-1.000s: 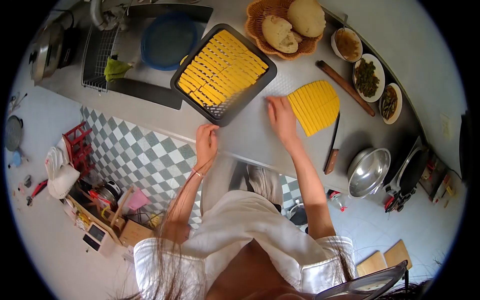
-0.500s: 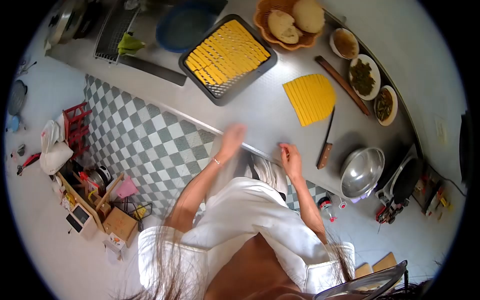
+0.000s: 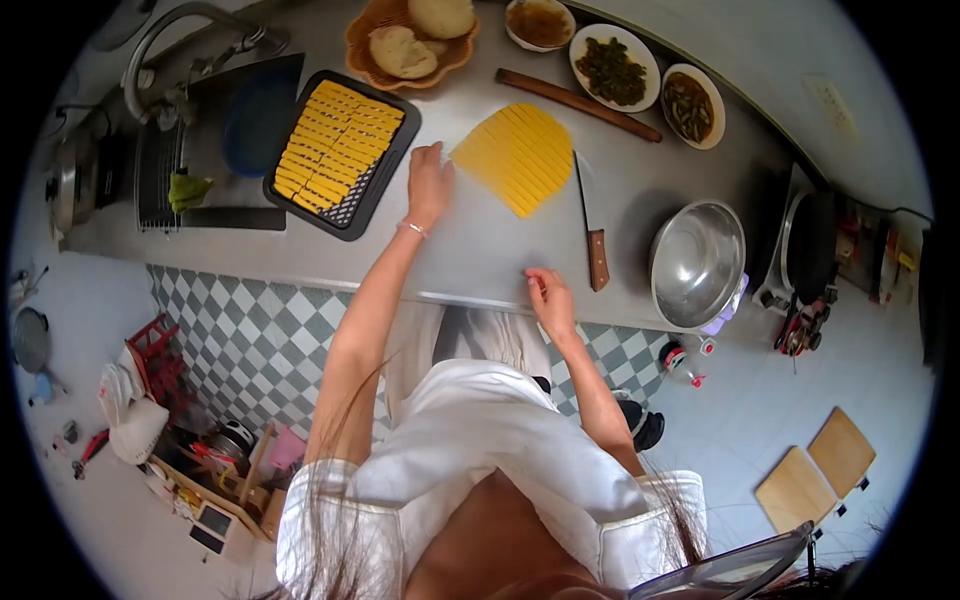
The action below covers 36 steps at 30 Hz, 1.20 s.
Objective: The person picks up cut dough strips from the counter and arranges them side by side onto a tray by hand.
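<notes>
My left hand (image 3: 430, 187) is over the metal counter, between the black tray and the left corner of a yellow dough sheet (image 3: 520, 160). Motion blurs its fingers, and contact with the dough cannot be made out. Parallel cuts divide the sheet into strips. Rows of yellow dough strips (image 3: 335, 145) lie on the perforated black tray (image 3: 352, 222). Close to the counter's front edge is my right hand (image 3: 552, 303), its fingers loosely bent and apart, holding nothing visible. A knife (image 3: 597, 260) with a wooden handle lies right of the dough.
Behind the dough lies a wooden rolling pin (image 3: 580, 105). Bowls of food (image 3: 615, 68) line the wall, and a basket (image 3: 365, 60) holds pale dough pieces. A steel bowl (image 3: 698, 265) sits at right. The sink (image 3: 245, 218) and faucet (image 3: 200, 12) are at left.
My left hand has moved from the counter's front edge up beside the dough sheet. My right hand stays near the edge. The view has turned and shifted, moving the countertop items leftward.
</notes>
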Tool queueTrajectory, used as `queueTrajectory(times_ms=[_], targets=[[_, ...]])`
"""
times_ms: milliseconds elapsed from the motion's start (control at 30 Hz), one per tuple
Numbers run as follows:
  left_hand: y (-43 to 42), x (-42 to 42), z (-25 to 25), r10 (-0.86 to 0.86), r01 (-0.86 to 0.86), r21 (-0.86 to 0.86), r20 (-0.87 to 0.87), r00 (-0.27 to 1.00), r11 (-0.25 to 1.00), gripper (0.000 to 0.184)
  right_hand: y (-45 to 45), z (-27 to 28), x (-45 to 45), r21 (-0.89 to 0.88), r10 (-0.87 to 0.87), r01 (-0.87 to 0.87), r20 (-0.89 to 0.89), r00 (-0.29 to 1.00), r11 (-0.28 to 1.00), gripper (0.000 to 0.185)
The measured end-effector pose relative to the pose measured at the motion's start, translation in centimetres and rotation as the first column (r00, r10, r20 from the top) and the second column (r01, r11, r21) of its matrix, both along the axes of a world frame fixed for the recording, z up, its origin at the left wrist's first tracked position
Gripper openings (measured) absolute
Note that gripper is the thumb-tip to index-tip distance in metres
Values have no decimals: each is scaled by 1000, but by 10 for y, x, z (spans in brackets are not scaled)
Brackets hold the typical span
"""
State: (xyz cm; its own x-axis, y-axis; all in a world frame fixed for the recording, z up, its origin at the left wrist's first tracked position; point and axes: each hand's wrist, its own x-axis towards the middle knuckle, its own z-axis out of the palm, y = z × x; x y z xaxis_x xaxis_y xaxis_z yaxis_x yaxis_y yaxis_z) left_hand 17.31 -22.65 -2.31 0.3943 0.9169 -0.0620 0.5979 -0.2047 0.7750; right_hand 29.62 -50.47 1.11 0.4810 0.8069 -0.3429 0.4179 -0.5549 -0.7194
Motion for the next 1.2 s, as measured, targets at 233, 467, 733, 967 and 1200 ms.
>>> queueTrajectory(times_ms=[233,467,733,967,1200], targets=[[3,0,-9,-63,66,69,-40,997,995,36,17,-9,19,101,-93,85,74,993,991,16],[-3,-2,-4,-49,47,46,55,997,998,35,136,18,108,225,-143,81,274,951,971,17],[-90,-66,15,11,-11,4,100,995,1000,27,221,-29,156,5,83,-96,447,891,995,16],[-166,-142,26,248,-226,-336,23,968,914,22,250,-20,149,-46,269,-281,470,840,959,20],[-197,-185,23,376,-361,-303,-11,927,882,17,274,-21,150,-239,402,-324,513,758,915,19]])
